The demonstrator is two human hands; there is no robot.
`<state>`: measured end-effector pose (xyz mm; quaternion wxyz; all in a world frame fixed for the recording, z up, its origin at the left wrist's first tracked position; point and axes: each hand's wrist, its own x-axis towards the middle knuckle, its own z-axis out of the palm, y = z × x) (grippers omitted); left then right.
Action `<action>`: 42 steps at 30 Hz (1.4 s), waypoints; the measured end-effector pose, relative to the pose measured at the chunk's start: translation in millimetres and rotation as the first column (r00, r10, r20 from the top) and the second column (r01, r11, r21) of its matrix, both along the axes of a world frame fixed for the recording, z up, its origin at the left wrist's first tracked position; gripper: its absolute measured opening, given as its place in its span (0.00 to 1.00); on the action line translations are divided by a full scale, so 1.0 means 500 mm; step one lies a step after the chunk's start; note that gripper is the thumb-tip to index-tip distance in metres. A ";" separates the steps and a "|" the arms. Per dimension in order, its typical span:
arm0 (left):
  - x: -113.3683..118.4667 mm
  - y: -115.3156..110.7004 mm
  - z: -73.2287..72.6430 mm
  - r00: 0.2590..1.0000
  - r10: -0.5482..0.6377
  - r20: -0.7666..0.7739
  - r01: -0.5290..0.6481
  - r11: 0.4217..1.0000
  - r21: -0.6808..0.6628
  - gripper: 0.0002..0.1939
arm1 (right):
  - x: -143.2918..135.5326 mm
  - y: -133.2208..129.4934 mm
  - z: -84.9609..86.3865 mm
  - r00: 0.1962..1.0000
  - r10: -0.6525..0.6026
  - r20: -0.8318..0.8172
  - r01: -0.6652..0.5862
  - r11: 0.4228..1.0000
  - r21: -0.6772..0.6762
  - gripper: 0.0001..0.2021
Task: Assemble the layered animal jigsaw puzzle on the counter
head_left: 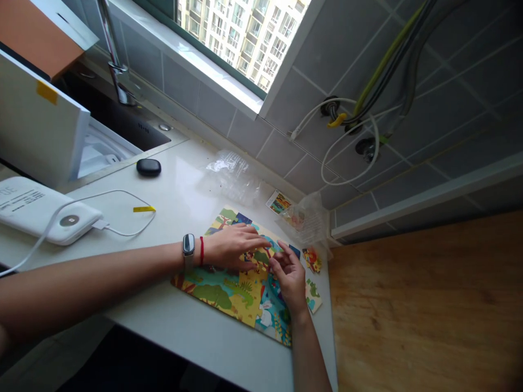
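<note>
A colourful jigsaw puzzle [220, 296] with animals and trees lies on the white counter, many of its pieces joined. Flat over its middle rests my left hand [235, 247], fingers stretched out and holding nothing. At the puzzle's right side my right hand [290, 277] has its thumb and fingers curled together; what is between them, if anything, I cannot make out. Just beyond that hand lie a loose orange and yellow puzzle piece [311, 260] and a pale green one [314, 296]. A dark blue piece [295, 251] shows partly behind the right fingers.
Clear plastic wrapping [235, 174] and a plastic bag [306, 220] lie by the wall with a small picture card [279, 202]. To the left are a black case [149, 167], a white power bank [44, 209] with a cable, and a sink [122, 128]. A wooden surface [425, 305] adjoins on the right.
</note>
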<state>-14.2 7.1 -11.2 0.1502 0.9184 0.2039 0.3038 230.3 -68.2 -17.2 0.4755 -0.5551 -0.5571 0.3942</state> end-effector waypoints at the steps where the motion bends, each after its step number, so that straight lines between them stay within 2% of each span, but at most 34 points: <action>1: 0.007 -0.011 -0.002 1.000 -0.023 -0.018 0.023 1.000 -0.004 0.30 | 0.000 0.000 0.001 1.000 0.013 -0.023 -0.013 1.000 -0.014 0.26; 4: 0.015 -0.023 -0.012 0.998 -0.034 -0.061 0.031 0.999 -0.034 0.45 | 0.022 0.005 0.004 0.999 -0.015 0.029 0.016 1.000 -0.019 0.22; 6: 0.012 -0.019 -0.020 0.995 -0.018 -0.094 0.012 0.998 -0.060 0.50 | 0.055 0.013 0.007 0.989 -0.101 0.112 0.101 0.995 0.009 0.23; 7: 0.010 -0.016 -0.025 0.994 -0.017 -0.109 0.010 0.998 -0.065 0.48 | 0.074 0.018 0.008 0.976 -0.156 0.153 0.153 0.988 0.027 0.24; 9: 0.006 -0.012 -0.033 0.993 -0.033 -0.117 0.027 0.998 -0.053 0.36 | 0.111 0.026 0.006 0.947 -0.250 0.201 0.245 0.968 0.051 0.26; 12: 0.005 -0.011 -0.040 0.996 -0.042 -0.084 0.041 0.999 -0.007 0.20 | 0.153 0.035 -0.006 0.919 -0.328 0.220 0.325 0.944 0.051 0.30; 17: 0.006 -0.012 -0.040 0.995 -0.044 -0.090 0.045 0.999 0.008 0.17 | 0.189 0.040 -0.032 0.894 -0.368 0.255 0.374 0.927 0.027 0.34; 22: 0.006 -0.011 -0.040 0.992 -0.051 -0.117 0.049 0.999 -0.016 0.18 | 0.199 0.038 -0.038 0.886 -0.368 0.281 0.379 0.925 0.016 0.32; 27: 0.006 -0.011 -0.045 0.997 -0.056 -0.055 0.053 0.998 -0.041 0.17 | 0.192 0.036 -0.039 0.889 -0.357 0.286 0.369 0.929 0.013 0.31; 33: 0.004 -0.010 -0.036 0.994 -0.064 -0.087 0.060 0.997 -0.047 0.17 | 0.178 0.037 -0.024 0.884 -0.427 0.190 0.415 0.904 0.097 0.30; 42: 0.004 -0.009 -0.039 0.997 -0.068 -0.032 0.066 0.996 -0.060 0.17 | 0.168 0.035 -0.014 0.890 -0.426 0.159 0.419 0.905 0.081 0.29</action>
